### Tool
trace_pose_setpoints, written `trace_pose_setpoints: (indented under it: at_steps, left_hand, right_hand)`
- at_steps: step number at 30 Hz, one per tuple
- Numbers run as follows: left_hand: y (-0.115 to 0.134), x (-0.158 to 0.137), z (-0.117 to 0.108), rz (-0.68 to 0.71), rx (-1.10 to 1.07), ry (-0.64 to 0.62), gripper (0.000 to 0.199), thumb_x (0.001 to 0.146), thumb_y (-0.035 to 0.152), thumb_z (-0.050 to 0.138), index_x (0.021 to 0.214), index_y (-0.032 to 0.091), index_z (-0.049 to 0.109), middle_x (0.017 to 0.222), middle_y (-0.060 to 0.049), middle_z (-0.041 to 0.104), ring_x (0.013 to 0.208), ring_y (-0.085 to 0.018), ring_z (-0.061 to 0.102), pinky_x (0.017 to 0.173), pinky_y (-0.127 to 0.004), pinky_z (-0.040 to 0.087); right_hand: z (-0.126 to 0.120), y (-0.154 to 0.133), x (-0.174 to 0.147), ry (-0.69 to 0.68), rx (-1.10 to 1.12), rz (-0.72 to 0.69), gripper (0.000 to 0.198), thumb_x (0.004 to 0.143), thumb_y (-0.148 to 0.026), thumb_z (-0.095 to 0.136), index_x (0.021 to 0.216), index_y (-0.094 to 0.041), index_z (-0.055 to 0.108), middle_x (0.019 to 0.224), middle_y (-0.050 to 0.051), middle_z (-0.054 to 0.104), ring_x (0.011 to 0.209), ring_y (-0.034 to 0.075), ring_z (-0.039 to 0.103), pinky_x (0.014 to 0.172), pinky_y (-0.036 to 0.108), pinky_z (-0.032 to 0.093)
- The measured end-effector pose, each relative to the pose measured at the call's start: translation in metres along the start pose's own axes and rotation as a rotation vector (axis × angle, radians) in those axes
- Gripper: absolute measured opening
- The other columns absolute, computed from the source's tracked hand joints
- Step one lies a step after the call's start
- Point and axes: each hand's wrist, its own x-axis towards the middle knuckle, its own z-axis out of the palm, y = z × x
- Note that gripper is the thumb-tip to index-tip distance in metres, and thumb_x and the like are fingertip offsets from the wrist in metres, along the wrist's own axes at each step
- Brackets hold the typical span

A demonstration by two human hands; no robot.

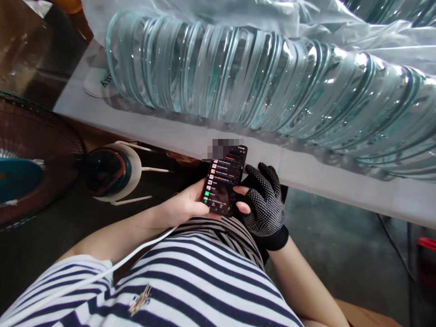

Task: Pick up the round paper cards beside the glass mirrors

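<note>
My bare left hand is wrapped around the lower left side of a smartphone, thumb along its bottom edge. A dark screen on it shows a list of small icons with lines of text, too small to read. Part of the phone's top left is blurred out. My right hand wears a black glove with white dots; two bare fingertips stick out of it. One of them is at the right edge of the screen, and I cannot tell whether it touches. The other gloved fingers are loosely bent and hold nothing.
A long row of clear glass discs or lids stands on edge along a white table, with clear plastic sheeting behind. A fan is at the left. A white cable crosses my striped shirt. A red object is far right.
</note>
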Motion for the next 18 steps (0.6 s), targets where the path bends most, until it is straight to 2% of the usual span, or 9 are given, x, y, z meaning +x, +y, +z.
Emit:
trace_pose_setpoints:
  at_steps: [3,9,18]
  left_hand:
    - [-0.0019,-0.0002,-0.0014,0.009,0.002,0.004,0.076,0.078,0.006,0.066,0.149,0.029,0.049,0.155,-0.013,0.05,0.132,-0.036,0.059,0.097,-0.043,0.055]
    - [0.0009,-0.0007,0.0013,-0.004,-0.008,-0.017,0.071,0.08,0.011,0.068,0.147,0.027,0.049,0.146,-0.016,0.058,0.122,-0.037,0.066,0.103,-0.052,0.052]
    - [-0.0001,-0.0003,0.0004,0.0,-0.017,-0.035,0.069,0.08,0.01,0.068,0.145,0.026,0.051,0.144,-0.016,0.06,0.121,-0.037,0.067,0.103,-0.052,0.052]
  right_hand:
    - [-0.0007,0.0006,0.0008,-0.011,0.02,-0.011,0.04,0.105,-0.049,0.038,0.109,-0.022,0.067,0.147,0.014,0.054,0.147,0.037,0.04,0.12,0.068,0.032]
    - [-0.0034,-0.0016,0.0028,0.0,0.098,-0.129,0.034,0.105,-0.046,0.041,0.105,-0.023,0.066,0.137,0.011,0.06,0.145,0.034,0.041,0.12,0.067,0.033]
    - [-0.0034,-0.0029,0.0037,-0.002,0.102,-0.121,0.032,0.105,-0.045,0.041,0.104,-0.023,0.066,0.138,0.011,0.06,0.145,0.034,0.041,0.121,0.066,0.031]
